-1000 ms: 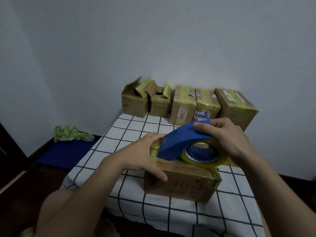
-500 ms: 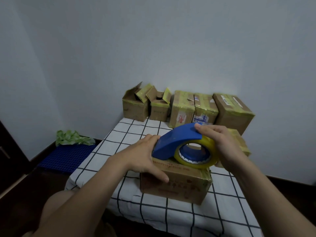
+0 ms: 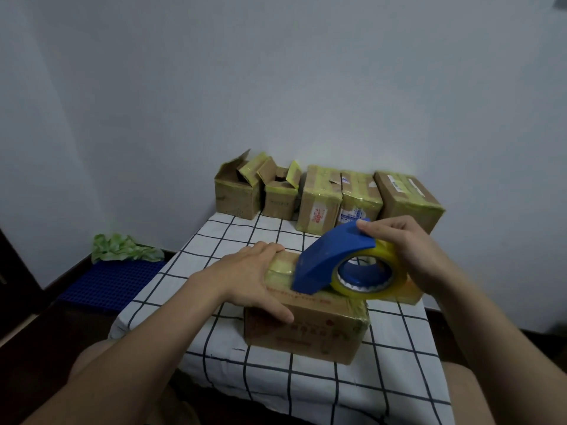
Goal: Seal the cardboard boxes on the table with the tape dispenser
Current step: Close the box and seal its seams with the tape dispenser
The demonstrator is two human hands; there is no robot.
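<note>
Mid-seal on the box (image 3: 306, 329) at the table's (image 3: 399, 378) near end, with left hand (image 3: 248, 280) pressed flat on top and right hand (image 3: 408, 253) gripping the dispenser (image 3: 331, 259) nose-down on the lid; next, probably dragging it across the top under firm pressure.

left hand (image 3: 245, 280): bare – broad back and a long thumb in plain view, fingertips too soft to make out nails
left forearm (image 3: 147, 342): bare from the wrist to the near edge, slim and smooth
right hand (image 3: 405, 250): bare, knuckles and back showing
right forearm (image 3: 491, 338): bare all the way to the near right corner
left knee (image 3: 92, 366): bare, rounded, dim – near left
right leg (image 3: 460, 391): bare, near right, partly behind the forearm
</note>
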